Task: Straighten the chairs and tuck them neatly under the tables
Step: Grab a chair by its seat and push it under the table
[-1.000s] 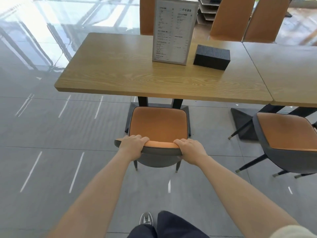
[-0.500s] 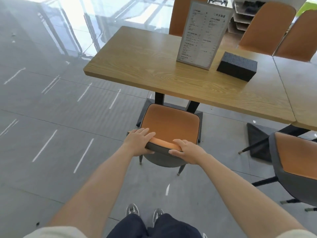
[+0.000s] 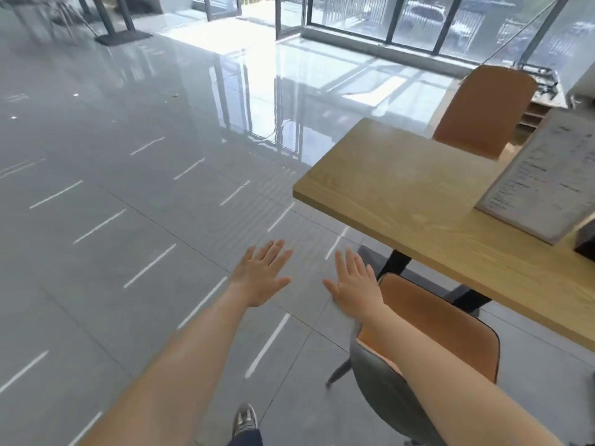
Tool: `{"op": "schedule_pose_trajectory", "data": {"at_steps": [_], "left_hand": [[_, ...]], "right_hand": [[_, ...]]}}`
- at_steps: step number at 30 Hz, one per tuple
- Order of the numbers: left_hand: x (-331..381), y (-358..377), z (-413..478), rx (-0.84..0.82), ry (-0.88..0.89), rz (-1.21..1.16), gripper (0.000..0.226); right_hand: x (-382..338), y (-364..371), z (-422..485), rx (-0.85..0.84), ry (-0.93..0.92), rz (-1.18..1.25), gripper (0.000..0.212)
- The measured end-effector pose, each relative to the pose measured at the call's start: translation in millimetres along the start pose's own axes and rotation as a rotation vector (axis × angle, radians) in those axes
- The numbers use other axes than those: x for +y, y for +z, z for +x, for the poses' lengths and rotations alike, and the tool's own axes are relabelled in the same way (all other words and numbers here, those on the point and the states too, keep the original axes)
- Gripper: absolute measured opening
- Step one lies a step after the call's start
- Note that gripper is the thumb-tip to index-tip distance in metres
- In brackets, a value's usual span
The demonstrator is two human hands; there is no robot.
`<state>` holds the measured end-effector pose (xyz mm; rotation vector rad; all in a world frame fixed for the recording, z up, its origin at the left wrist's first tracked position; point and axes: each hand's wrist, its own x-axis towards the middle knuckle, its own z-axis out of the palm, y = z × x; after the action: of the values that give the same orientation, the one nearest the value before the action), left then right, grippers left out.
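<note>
An orange-seated chair with a grey shell back stands at the lower right, its seat front reaching under the near edge of the wooden table. My left hand hovers flat over the grey floor, left of the chair, fingers spread and empty. My right hand is also flat with fingers apart, over the chair's left corner, holding nothing. Whether it touches the chair I cannot tell.
A second orange chair stands at the table's far side. A menu stand and a dark box sit on the table at the right edge. The black table base is under the top. Glass doors line the far wall.
Both hands have let go of the chair's back and opened flat. The view has swung left, so the chair and table now sit at the right.
</note>
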<state>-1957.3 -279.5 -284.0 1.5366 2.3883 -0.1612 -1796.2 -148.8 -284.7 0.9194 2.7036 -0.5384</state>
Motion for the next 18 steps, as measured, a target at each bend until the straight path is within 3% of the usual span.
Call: {"op": "schedule_pose_trajectory", "data": {"at_steps": [7, 18], "left_hand": [[-161.6, -71.7, 65.5, 0.111, -0.116, 0.019, 0.062], [-296.4, -137.0, 269.8, 0.082, -0.079, 0.125, 0.063]], "right_hand": [[-131.0, -39.5, 145.3, 0.015, -0.06, -0.008, 0.069], [-162.6, -98.2, 390.7, 0.089, -0.018, 0.019, 0.07]]}}
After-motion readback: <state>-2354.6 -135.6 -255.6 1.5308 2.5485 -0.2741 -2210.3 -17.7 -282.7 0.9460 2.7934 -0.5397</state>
